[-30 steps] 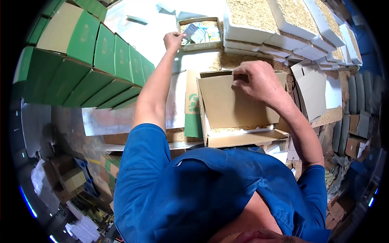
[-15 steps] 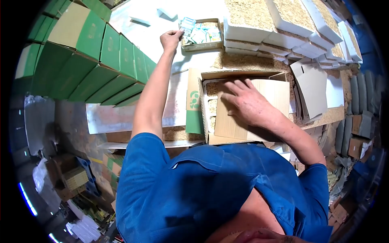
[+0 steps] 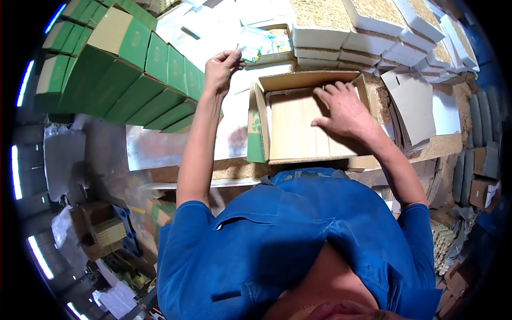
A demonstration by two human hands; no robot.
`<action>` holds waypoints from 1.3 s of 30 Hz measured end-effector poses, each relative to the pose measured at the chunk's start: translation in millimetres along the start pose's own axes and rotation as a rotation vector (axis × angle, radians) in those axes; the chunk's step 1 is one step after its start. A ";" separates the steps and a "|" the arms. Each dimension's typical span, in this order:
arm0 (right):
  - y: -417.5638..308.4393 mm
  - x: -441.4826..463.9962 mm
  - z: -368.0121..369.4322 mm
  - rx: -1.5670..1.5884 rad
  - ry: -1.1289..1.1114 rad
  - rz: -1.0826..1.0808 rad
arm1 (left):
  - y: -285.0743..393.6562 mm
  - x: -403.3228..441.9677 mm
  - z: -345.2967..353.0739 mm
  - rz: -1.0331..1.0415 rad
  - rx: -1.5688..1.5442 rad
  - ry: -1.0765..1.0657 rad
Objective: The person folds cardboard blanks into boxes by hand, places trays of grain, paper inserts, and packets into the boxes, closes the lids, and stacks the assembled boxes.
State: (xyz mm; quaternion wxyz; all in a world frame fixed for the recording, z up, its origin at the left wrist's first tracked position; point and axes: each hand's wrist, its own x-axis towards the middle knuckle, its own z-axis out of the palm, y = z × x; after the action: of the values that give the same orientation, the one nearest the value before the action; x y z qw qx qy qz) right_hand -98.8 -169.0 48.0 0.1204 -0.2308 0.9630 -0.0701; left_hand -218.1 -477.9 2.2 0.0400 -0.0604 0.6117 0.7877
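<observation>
Head view, left hand [image 3: 223, 69] pinching a blue-white packet [image 3: 249, 53] by the small box [image 3: 271, 57], right hand [image 3: 345, 111] spread on a cardboard sheet [image 3: 296, 128] inside the open carton [image 3: 304, 80].

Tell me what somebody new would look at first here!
Probably the big blue shirt across the bottom. Next, the green boxes lined up at the upper left. Then the open cardboard box in the middle, with the right hand on a flat sheet inside.
</observation>
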 end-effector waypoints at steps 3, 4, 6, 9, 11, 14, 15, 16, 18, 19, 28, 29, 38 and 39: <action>2.6 1.1 14.0 -0.050 0.080 -0.003 | 11.5 -30.3 5.4 0.008 0.107 -0.073; -3.0 3.3 21.4 -0.035 0.058 -0.019 | 16.2 -40.8 8.8 0.015 0.144 -0.118; -8.5 2.8 30.1 -0.062 0.050 -0.039 | 26.3 -70.0 26.7 0.044 0.245 -0.162; 4.3 -6.4 21.2 0.035 0.211 -0.052 | 21.4 -98.5 42.1 0.071 0.432 -0.259; 12.9 -23.0 0.7 0.183 0.297 -0.017 | 25.1 -113.8 54.4 0.089 0.527 -0.233; 19.5 -34.3 -14.2 0.773 0.308 -0.048 | 28.1 -130.2 69.1 0.080 0.552 -0.326; 19.0 -32.4 -15.6 1.001 0.237 -0.054 | 26.0 -133.5 74.8 0.056 0.553 -0.351; 17.8 -30.9 -13.7 1.120 0.174 -0.079 | 22.7 -134.6 79.5 0.049 0.566 -0.372; 18.3 -22.5 -2.0 1.185 0.143 -0.139 | 18.2 -136.3 87.9 0.059 0.634 -0.405; 17.8 -22.8 0.0 1.068 0.133 -0.052 | 19.5 -138.4 92.7 0.052 0.642 -0.430; 17.5 -23.8 5.6 1.085 0.354 0.210 | 7.0 -148.8 97.6 -0.106 0.551 -0.387; 16.8 -23.8 5.2 1.030 0.368 0.221 | 6.8 -149.0 97.6 -0.106 0.549 -0.389; 13.4 -41.7 13.2 0.376 0.338 0.130 | 35.2 -134.0 73.2 0.053 0.562 -0.199; 11.1 -44.6 14.0 0.314 0.517 0.156 | 33.4 -117.3 59.8 0.096 0.535 -0.152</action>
State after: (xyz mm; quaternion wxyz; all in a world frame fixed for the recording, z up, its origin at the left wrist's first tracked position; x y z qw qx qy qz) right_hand -61.3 -139.7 41.4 -0.0893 -0.1092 0.9540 -0.2646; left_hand -109.3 -427.0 65.7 0.0627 0.0407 0.7953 0.6016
